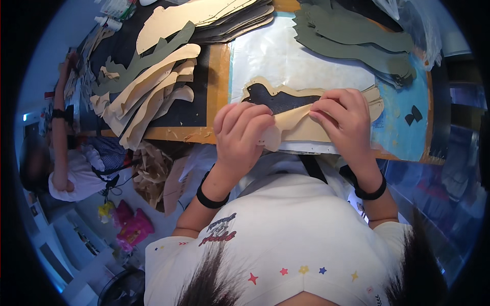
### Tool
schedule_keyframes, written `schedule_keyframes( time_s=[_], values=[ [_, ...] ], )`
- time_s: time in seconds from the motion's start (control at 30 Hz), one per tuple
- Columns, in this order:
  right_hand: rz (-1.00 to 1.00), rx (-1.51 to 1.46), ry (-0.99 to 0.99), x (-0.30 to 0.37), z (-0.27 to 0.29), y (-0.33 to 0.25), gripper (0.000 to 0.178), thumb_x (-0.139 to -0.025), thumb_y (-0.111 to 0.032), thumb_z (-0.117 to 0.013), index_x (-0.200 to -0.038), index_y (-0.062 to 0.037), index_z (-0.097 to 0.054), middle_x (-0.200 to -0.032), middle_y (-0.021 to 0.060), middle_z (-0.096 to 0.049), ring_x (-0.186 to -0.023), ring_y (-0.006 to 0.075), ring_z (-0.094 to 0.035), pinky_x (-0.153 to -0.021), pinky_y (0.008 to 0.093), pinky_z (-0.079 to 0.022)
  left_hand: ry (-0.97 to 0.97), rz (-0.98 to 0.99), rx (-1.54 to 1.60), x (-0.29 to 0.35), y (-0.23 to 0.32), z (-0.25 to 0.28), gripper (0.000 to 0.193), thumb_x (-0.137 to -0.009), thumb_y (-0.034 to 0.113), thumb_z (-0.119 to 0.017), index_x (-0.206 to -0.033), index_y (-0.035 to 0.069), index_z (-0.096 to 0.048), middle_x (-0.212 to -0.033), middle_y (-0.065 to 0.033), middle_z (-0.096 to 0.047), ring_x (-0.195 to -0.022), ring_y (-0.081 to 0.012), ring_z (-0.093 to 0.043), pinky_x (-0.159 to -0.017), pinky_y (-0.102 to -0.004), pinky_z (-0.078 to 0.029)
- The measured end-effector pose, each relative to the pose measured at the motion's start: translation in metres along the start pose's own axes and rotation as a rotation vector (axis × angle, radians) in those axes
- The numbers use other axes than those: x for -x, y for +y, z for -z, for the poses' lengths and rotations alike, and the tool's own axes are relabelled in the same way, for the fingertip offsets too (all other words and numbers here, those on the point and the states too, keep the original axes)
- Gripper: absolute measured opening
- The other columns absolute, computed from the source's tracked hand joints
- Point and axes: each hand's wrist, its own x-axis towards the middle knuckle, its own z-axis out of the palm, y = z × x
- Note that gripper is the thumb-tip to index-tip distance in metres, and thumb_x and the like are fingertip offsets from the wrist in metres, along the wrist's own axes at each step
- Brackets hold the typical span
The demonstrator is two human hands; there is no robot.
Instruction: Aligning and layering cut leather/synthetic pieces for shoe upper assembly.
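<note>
Both hands work at the near edge of the table on a tan, curved cut piece (296, 125), which looks like leather or a similar sheet. My left hand (242, 133) closes its fingers on the left part of this piece. With thumb and forefinger, my right hand (344, 115) pinches the upper edge, which is lifted and bent. Behind the hands a dark, textured area (283, 102) shows, bordered by a tan wavy rim. Ends of more stacked tan pieces (375, 99) stick out beside my right hand.
Tan pieces (204, 20) are stacked at the back, with more tan strips (153, 92) and green pieces at left. Dark green pieces (352, 41) lie at back right. Two small black scraps (413, 116) rest on the blue mat (393, 132). Another person's arm (62, 127) reaches in at far left.
</note>
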Motion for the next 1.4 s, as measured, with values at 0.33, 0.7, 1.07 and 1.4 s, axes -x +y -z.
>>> schedule_keyframes(
  time_s=[0.33, 0.7, 1.07, 1.4],
  values=[
    [-0.041, -0.003, -0.027, -0.011, -0.004, -0.006, 0.021, -0.076, -0.018, -0.083, -0.093, -0.0117, -0.072, -0.094, -0.0003, -0.065, -0.095, 0.0237, -0.061, -0.088, 0.0389, -0.048, -0.056, -0.046, -0.222, -0.026, 0.008, 0.01, 0.033, -0.079, 0.016, -0.08, -0.111, 0.016, -0.075, -0.109, 0.001, -0.071, -0.108, -0.0241, -0.059, -0.1, -0.0413, -0.044],
    [0.32, 0.157, 0.098, -0.004, -0.005, -0.003, 0.017, -0.076, -0.012, -0.073, -0.093, -0.009, -0.071, -0.099, 0.0024, -0.067, -0.096, 0.023, -0.064, -0.087, 0.0394, -0.052, -0.259, 0.089, -0.111, -0.052, 0.035, -0.01, 0.034, -0.072, 0.013, -0.081, -0.104, 0.01, -0.071, -0.103, -0.0035, -0.07, -0.094, -0.0255, -0.068, -0.083, -0.0355, -0.051],
    [0.261, -0.001, -0.094, 0.003, 0.01, 0.002, 0.024, -0.076, -0.015, -0.077, -0.099, -0.0085, -0.07, -0.104, 0.0031, -0.064, -0.095, 0.0222, -0.064, -0.083, 0.0384, -0.053, -0.137, -0.063, -0.181, -0.035, 0.031, -0.02, 0.023, -0.073, 0.01, -0.077, -0.094, 0.008, -0.066, -0.101, -0.0029, -0.07, -0.094, -0.0225, -0.069, -0.086, -0.0374, -0.055],
    [0.051, 0.22, -0.052, 0.014, 0.029, 0.01, 0.025, -0.073, -0.017, -0.082, -0.095, -0.018, -0.072, -0.106, -0.0026, -0.066, -0.11, 0.0216, -0.058, -0.096, 0.0411, -0.044, -0.093, -0.08, -0.4, -0.022, 0.034, -0.025, 0.013, -0.087, 0.018, -0.073, -0.092, 0.012, -0.063, -0.11, 0.0036, -0.071, -0.098, -0.012, -0.069, -0.104, -0.0325, -0.044]
  ],
)
